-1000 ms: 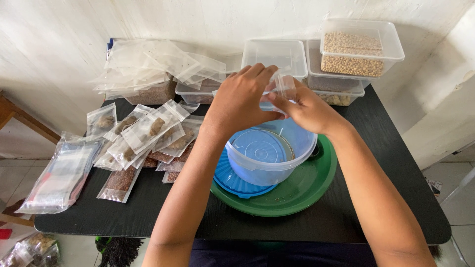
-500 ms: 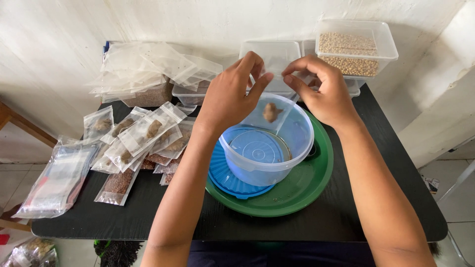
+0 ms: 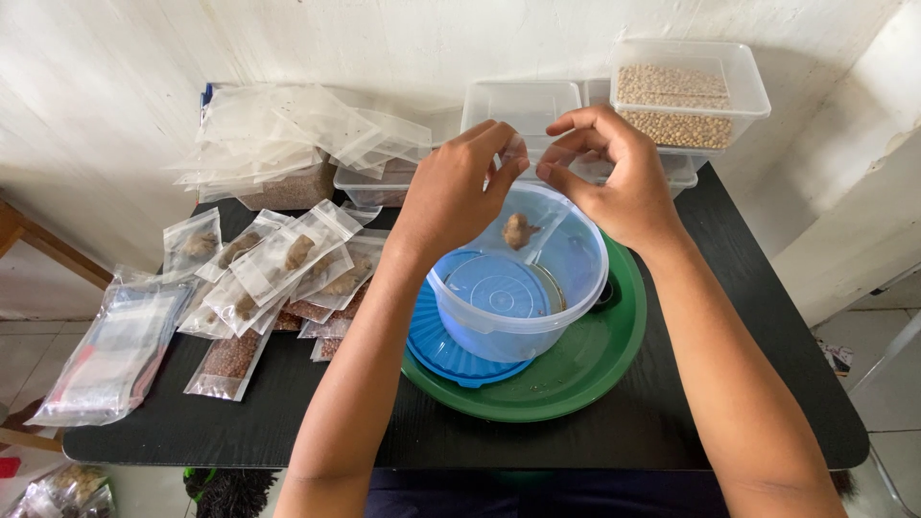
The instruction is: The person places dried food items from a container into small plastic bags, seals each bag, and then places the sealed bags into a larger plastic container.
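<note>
Head view, clear pouch (image 3: 523, 225) holding brown lump (image 3: 518, 230)

Small clear plastic bag (image 3: 523, 223) holding one brown lump, hanging upright just above the clear round tub (image 3: 518, 288).

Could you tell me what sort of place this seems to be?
Probably a home packing corner: a black table against a white wall, heaps of small clear bags, a tub of beans, and both hands pinching one bag.
</note>
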